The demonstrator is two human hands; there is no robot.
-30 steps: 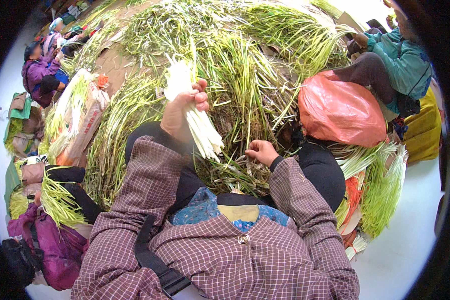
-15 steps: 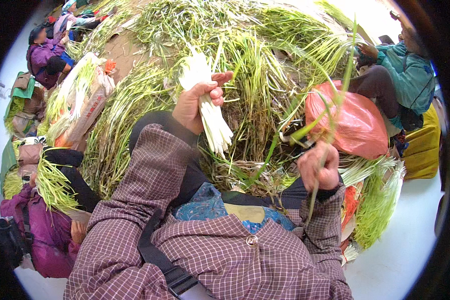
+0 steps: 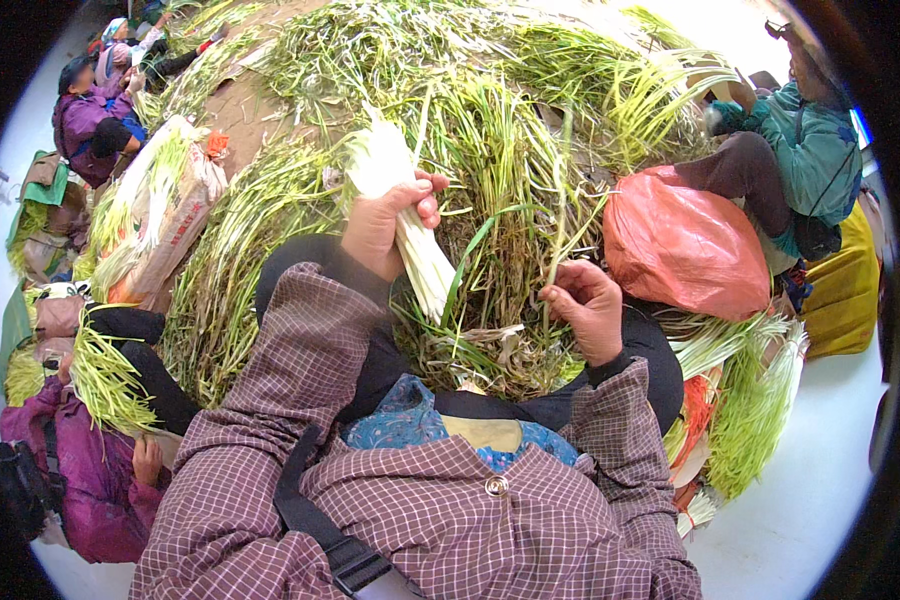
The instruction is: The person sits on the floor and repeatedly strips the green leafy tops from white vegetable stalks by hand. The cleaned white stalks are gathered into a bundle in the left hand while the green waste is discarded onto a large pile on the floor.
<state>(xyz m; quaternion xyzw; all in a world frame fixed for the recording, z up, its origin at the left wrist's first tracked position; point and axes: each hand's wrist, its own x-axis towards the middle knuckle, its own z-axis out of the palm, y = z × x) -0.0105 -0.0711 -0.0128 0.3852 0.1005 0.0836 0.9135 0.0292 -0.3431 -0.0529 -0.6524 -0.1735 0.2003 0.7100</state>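
Note:
My left hand [image 3: 378,232] is closed round a bundle of pale white stalks [image 3: 427,268], which slants from upper left to lower right. They look like the white ends of leafy greens. To the right, level with the bundle's lower end, my right hand [image 3: 592,310] pinches a thin green stalk [image 3: 560,235] between thumb and fingers. The stalk rises from the fingertips, over the heap of long green leaves [image 3: 500,160] in front of my knees. Trimmed, withered bits [image 3: 490,355] lie between my legs.
A full red plastic bag [image 3: 680,245] stands at my right, with bundled greens [image 3: 755,410] below it. Leftward is a sack of stalks [image 3: 175,220]. A person in teal [image 3: 805,150] sits at right; people in purple [image 3: 95,510] sit at left.
My right hand has moved left and up, toward the bundle. The blurred strands it held at the right are gone from there; a single stalk shows in its fingers. My left hand keeps its bundle.

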